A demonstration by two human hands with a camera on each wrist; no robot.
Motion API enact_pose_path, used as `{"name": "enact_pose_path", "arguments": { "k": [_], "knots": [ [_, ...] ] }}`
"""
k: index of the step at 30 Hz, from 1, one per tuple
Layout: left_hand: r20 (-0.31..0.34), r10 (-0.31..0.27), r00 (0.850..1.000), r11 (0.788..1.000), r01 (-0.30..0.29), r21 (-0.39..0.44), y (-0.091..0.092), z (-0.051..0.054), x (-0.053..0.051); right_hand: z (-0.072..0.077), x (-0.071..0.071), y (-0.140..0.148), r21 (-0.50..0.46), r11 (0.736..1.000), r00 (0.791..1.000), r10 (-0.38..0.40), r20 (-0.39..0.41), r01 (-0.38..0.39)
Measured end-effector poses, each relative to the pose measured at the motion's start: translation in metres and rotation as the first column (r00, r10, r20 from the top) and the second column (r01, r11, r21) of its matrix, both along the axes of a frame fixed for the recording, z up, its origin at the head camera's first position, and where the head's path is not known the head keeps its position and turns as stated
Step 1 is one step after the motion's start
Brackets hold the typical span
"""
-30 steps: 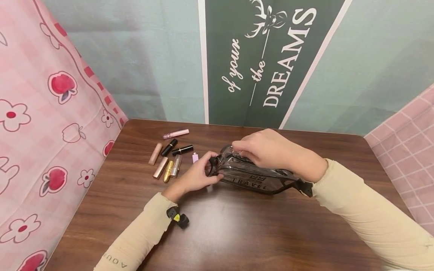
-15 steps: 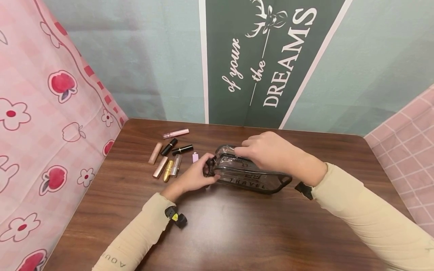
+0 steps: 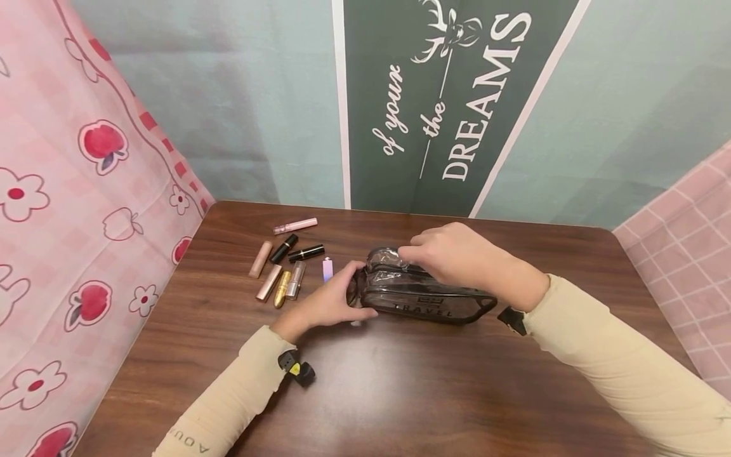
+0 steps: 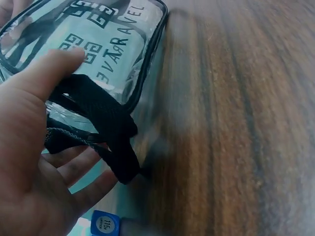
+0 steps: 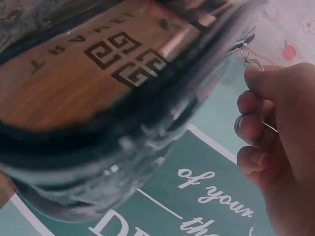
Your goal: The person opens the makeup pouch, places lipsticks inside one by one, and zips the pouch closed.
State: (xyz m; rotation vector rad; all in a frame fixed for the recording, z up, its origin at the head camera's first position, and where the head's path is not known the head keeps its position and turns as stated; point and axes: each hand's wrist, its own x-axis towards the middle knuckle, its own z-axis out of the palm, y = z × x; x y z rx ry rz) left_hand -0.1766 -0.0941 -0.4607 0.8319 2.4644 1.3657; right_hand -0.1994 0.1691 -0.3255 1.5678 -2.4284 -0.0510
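A clear pouch (image 3: 434,309) with black trim and TRAVEL lettering lies on the table in the head view. At its left end my left hand (image 3: 334,298) holds it between thumb and fingers. In the left wrist view the thumb lies over the clear side and the fingers sit behind a black strap (image 4: 106,123). Above the pouch's top edge, my right hand (image 3: 457,257) pinches a metal zipper pull (image 5: 246,56) between thumb and forefinger, seen in the right wrist view. The right hand hides part of the pouch's top in the head view.
Left of the pouch lie several lipsticks, among them a gold tube (image 3: 282,289) and a black tube (image 3: 306,253). Behind them is a pink lip gloss (image 3: 295,226). A lilac-blue tube (image 3: 327,269) lies beside the left hand. Fabric (image 3: 274,127) hangs behind the wooden table (image 3: 400,400).
My right hand has shifted slightly to the right along the pouch's top with the zipper pull. The pouch's right end has come away from the right wrist. The left thumb is stretched straighter.
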Motion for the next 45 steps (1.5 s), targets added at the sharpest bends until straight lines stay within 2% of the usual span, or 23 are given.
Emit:
{"name": "enact_pose_path", "arguments": {
  "k": [4, 13, 17, 22, 29, 35, 38, 45],
  "knots": [
    [0.008, -0.001, 1.000, 1.000, 0.000, 0.020, 0.005, 0.005, 0.000, -0.004, 0.000, 0.002, 0.013, 1.000, 0.999, -0.019, 0.030, 0.019],
    [-0.052, 0.056, 0.997, 0.994, -0.050, 0.101, 0.017, 0.020, -0.003, -0.008, -0.001, 0.003, -0.010, 1.000, 0.997, -0.029, 0.065, 0.030],
    [-0.093, 0.056, 0.994, 0.995, -0.048, 0.085, 0.020, 0.025, -0.004, -0.008, -0.002, 0.004, -0.018, 0.999, 0.996, -0.036, 0.084, 0.038],
    [-0.115, 0.040, 0.993, 0.995, -0.029, 0.097, 0.024, 0.031, -0.005, -0.010, -0.003, 0.004, -0.026, 0.998, 0.992, -0.055, 0.117, 0.058],
    [-0.175, 0.017, 0.984, 0.990, 0.007, 0.141, 0.030, 0.032, -0.007, -0.013, -0.002, -0.002, -0.007, 0.991, 0.975, -0.133, 0.180, 0.137],
    [-0.186, 0.021, 0.982, 0.992, 0.003, 0.126, 0.033, 0.031, -0.008, -0.016, 0.002, -0.004, 0.021, 0.976, 0.951, -0.218, 0.221, 0.219],
    [-0.189, 0.026, 0.982, 0.992, -0.003, 0.123, 0.034, 0.032, -0.008, -0.016, 0.003, -0.005, 0.012, 0.964, 0.928, -0.258, 0.270, 0.264],
    [-0.215, 0.020, 0.976, 0.993, 0.006, 0.120, 0.036, 0.034, -0.009, -0.014, 0.006, -0.008, -0.007, 0.915, 0.829, -0.362, 0.427, 0.403]
  ]
}}
